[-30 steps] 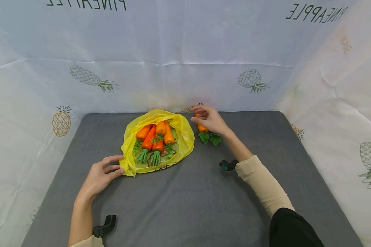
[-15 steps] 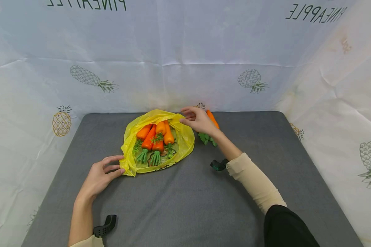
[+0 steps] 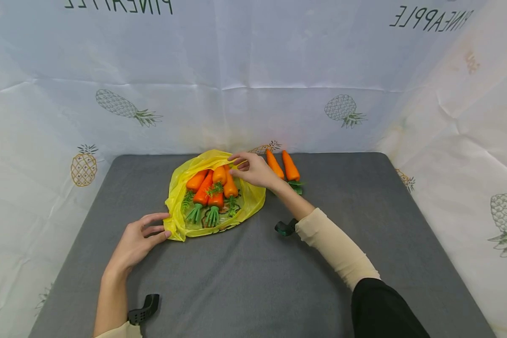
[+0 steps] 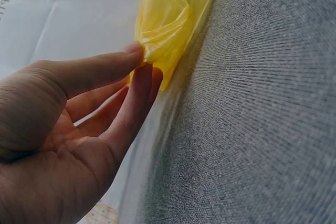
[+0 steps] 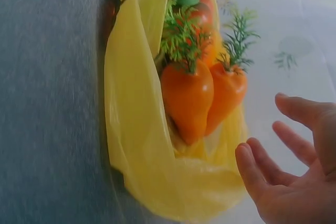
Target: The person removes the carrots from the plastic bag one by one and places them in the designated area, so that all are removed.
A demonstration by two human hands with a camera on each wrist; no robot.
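Observation:
A yellow plastic bag (image 3: 254,199) lies with its mouth spread, several orange and red carrots (image 3: 203,191) with green tops inside it. My left hand (image 3: 132,241) pinches the bag's near left edge between thumb and fingers, as the left wrist view shows up close. Over the bag's far right rim hovers my right hand (image 3: 258,172), its fingers apart and holding nothing. In the right wrist view, that hand (image 5: 299,161) is beside the bag, near two orange carrots (image 5: 187,98) whose feathery leaves show. Whether the right fingertips touch the bag's rim, I cannot tell.
Two more orange carrots (image 3: 291,166) lie side by side on the grey cloth-covered table (image 3: 245,281), right of the bag by the back edge. My right wrist partly hides their leaves. White curtains (image 3: 253,56) with pineapple prints stand behind and at both sides.
My right hand has moved left, from above the two loose carrots to over the bag's right rim, uncovering those carrots. The left hand and the bag have stayed put.

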